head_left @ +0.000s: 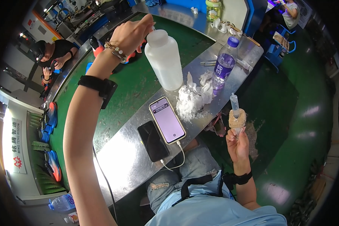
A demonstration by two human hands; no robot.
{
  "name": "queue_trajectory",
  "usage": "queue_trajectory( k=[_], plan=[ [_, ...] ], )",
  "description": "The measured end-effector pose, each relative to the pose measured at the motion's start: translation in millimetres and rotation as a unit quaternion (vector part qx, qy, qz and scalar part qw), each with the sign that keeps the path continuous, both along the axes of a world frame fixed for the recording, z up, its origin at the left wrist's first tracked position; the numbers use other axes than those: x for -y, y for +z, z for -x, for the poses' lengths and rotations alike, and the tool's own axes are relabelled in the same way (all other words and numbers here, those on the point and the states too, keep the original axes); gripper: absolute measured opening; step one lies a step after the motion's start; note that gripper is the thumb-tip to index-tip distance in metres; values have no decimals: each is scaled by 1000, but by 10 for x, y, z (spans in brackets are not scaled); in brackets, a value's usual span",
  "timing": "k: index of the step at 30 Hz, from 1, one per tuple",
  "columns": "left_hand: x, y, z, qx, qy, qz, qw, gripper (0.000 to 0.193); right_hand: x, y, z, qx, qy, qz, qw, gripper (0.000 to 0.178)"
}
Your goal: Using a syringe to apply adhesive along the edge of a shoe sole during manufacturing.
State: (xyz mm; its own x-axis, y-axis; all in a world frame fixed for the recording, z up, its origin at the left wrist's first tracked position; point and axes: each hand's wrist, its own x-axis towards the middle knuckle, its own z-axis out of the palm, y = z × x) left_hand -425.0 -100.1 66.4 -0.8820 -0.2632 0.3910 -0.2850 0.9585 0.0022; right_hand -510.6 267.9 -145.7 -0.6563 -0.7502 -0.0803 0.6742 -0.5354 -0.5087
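Note:
My left hand (133, 34) reaches over the green belt, just beyond the mouth of a white plastic bottle (165, 62). Its fingers are pinched together; a small pale bit shows at the tips, too small to name. The bottle stands uncapped on the metal ledge. Out to the right, my right hand (238, 145) grips the lower end of a clear plastic tube (234, 102) with a tan, crumbly-looking collar (237, 119) round it. The tube points up, beyond the ledge and above the floor. Crumpled white tissues (196, 94) are heaped beside the white bottle.
A lit phone (167, 120) and a dark phone (153, 141) lie on the ledge (120, 169), with a white cable. A purple-capped water bottle (225, 64) stands farther right. Shoes (53, 165) line the belt's left side. A co-worker (51, 54) sits across.

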Motion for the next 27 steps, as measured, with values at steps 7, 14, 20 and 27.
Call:
queue_trajectory(
  k=[7, 14, 20, 27],
  plan=[
    [171, 56, -43, 29, -39, -26, 998, 16, -6, 17, -1, 12, -7, -9, 1000, 21],
    [203, 76, -54, 8, -97, -73, 993, 23, 16, 5, -5, 2, 2, 6, 1000, 21],
    [214, 37, -61, -6, -83, -60, 995, 18, 17, 1, 4, 9, 2, 0, 1000, 21],
    [146, 29, -55, -9, -72, -6, 997, 14, 15, 9, -3, 10, 2, 1, 1000, 21]
  ],
)
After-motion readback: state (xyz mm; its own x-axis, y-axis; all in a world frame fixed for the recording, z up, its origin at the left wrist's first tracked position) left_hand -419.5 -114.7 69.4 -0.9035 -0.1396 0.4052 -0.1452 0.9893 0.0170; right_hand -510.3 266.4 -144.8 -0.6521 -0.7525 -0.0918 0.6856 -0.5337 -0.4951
